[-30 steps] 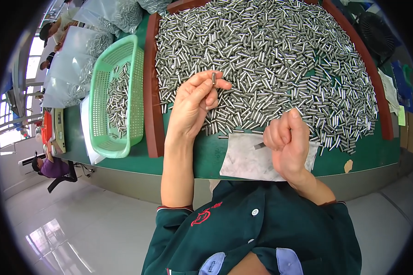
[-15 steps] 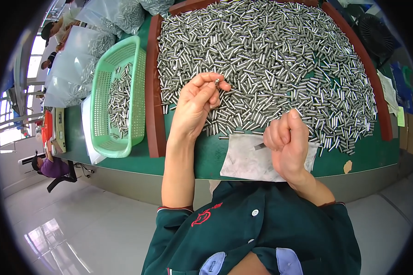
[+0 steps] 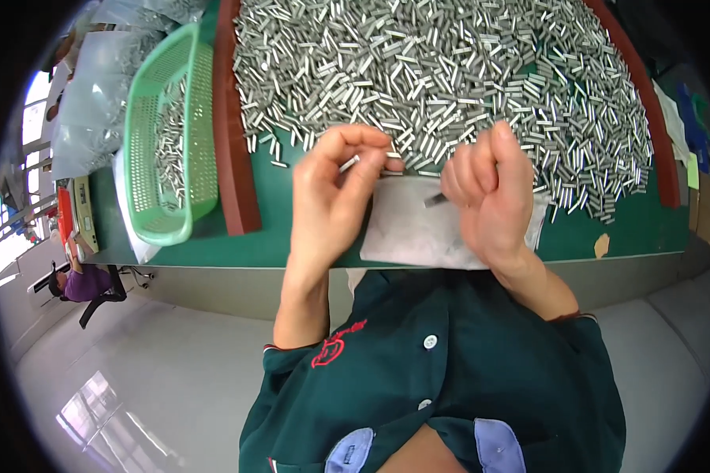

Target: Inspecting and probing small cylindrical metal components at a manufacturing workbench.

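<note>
- A worker in a dark green button-up shirt sits at a green surface heaped with short silver metal pins, seen from above.
- The left hand pinches a single metal pin between thumb and fingertips, lifted just above the near edge of the heap.
- The right hand is curled into a loose fist around a small dark tool, whose tip pokes out toward the left hand; the two hands sit close together but apart.
- Both hands hover over a grey sheet lying flat on the surface at its near edge, just in front of the pile.
- A reddish-brown raised border frames the heap on the left, with a matching strip on the far right.
- Left of that border stands a light green perforated basket holding more pins.
- Clear plastic bags lie beyond the basket, and another person in purple is at the far left.
</note>
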`<state>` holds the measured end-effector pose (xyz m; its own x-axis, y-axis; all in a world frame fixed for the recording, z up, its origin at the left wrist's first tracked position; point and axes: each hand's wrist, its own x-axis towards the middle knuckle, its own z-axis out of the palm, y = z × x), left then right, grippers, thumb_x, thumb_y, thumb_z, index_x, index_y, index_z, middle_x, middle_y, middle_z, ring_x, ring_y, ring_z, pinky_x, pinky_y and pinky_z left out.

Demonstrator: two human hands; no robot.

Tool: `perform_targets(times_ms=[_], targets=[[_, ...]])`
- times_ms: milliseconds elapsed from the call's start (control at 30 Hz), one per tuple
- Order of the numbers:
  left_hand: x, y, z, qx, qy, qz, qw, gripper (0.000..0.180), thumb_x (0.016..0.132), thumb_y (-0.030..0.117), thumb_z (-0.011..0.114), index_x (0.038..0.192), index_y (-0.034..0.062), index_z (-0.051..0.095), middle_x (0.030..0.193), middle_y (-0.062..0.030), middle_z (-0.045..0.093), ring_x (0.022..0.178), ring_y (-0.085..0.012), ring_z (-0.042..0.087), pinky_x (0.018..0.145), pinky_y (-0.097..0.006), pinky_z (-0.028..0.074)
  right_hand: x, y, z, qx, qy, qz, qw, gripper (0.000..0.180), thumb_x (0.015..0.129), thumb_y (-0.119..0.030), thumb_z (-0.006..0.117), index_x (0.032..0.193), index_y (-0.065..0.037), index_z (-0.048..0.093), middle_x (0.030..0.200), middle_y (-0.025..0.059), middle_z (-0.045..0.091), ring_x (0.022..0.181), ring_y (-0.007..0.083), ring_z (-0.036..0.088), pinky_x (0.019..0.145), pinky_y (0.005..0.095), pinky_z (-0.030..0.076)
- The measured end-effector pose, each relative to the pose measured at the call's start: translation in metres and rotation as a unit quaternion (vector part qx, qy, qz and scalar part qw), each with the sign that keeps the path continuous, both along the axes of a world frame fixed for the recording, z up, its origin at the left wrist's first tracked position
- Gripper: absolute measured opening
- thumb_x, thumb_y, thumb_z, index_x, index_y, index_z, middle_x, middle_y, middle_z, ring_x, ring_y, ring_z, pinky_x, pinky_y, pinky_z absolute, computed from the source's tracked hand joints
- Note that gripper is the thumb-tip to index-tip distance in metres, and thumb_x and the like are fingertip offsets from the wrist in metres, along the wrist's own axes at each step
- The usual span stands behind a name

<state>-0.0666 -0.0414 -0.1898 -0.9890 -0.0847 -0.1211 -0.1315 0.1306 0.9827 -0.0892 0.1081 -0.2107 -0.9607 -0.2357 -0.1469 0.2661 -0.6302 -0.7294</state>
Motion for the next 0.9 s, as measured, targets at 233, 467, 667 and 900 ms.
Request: perform_targets(times_ms=[233,467,667,900], targets=[[0.038,0.024,-0.032,-0.268,0.109,-0.061,0.955,0.008,0.076,0.001,0.058,0.082,0.0000,0.053,0.072,-0.0132,0.054,0.062,-0.0301,0.053,0.056,-0.035,0.042,-0.001,-0.001,-0.003,0.001,0.015,0.012,1.000,0.043,0.093,-0.030,0.028,0.053,-0.013,0.028,0.043,-0.0025,0.023,0.038,0.0079,0.016,0.039,0.0249,0.017],[0.043,0.021,-0.034,-0.340,0.117,-0.056,0.931,0.011,0.072,0.000,0.060,0.078,0.0006,0.051,0.069,-0.0124,0.052,0.062,-0.0306,0.051,0.055,-0.038,0.040,0.001,0.003,-0.006,-0.027,0.032,0.016,0.999,0.044,0.093,-0.030,0.027,0.052,-0.013,0.027,0.043,-0.0029,0.024,0.039,0.0081,0.016,0.039,0.0252,0.017],[0.045,0.022,-0.042,-0.333,0.143,-0.028,0.932,0.011,0.069,-0.002,0.062,0.073,0.0008,0.052,0.065,-0.0108,0.049,0.058,-0.0283,0.049,0.051,-0.036,0.039,0.002,-0.003,-0.003,-0.038,0.035,0.004,0.999,0.043,0.093,-0.028,0.026,0.052,-0.013,0.027,0.042,-0.0031,0.023,0.039,0.0083,0.014,0.040,0.0254,0.017],[0.046,0.023,-0.044,-0.322,0.137,-0.006,0.937,0.011,0.068,-0.002,0.063,0.069,0.0010,0.052,0.062,-0.0103,0.047,0.055,-0.0271,0.048,0.049,-0.036,0.038,0.002,-0.006,-0.003,-0.007,0.037,0.007,0.999,0.043,0.092,-0.028,0.027,0.052,-0.013,0.026,0.042,-0.0026,0.023,0.040,0.0083,0.014,0.040,0.0250,0.017]])
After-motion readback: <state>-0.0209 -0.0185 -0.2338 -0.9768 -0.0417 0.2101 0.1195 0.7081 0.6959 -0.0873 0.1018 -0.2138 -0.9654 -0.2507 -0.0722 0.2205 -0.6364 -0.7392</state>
